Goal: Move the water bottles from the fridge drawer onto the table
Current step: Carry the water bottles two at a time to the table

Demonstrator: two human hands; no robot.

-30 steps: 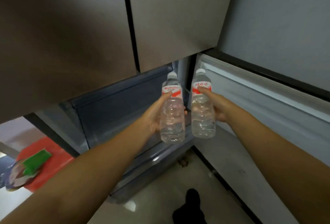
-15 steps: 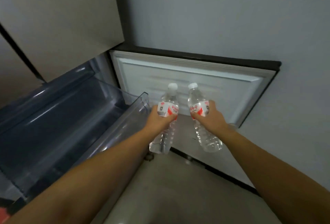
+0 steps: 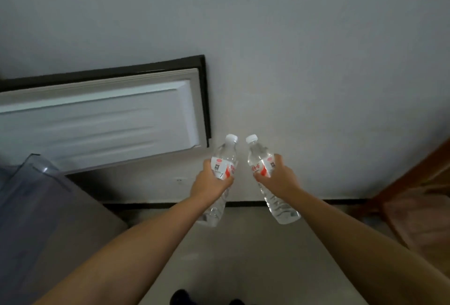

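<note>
The pale grey wall [image 3: 292,37] fills most of the view, and against it at the left stands the open white fridge door [image 3: 97,119] with its dark rim. In the lower left corner sits the clear plastic fridge drawer [image 3: 36,173], pulled out; whether it holds anything more cannot be told. A brown wooden piece of furniture [image 3: 418,202] shows at the right edge; it may be the table or a chair, too little is visible to say.

Both task items are out of the drawer and in the air over the pale floor [image 3: 243,256], well apart from any surface. The left hand [image 3: 209,183] wraps its fingers around the left clear plastic water bottle with a white cap and red-and-white label [image 3: 225,158], gripping at the label band. The right hand [image 3: 280,178] curls likewise around the right clear capped water bottle with a red-and-white label [image 3: 260,166].

Both bottles look full, so each probably has moderate weight, easy for one hand. The thin ribbed plastic is likely to give a little under squeeze, and if chilled it may be damp and slippery. The label band, just below the shoulder, seems a sound place to hold: it is the firmer, less ribbed part.

Each bottle's long axis runs cap-up and base-down, caps away from the person. The left one leans its cap slightly right, the right one leans its cap left, so the caps nearly meet while the bases splay apart.
</note>
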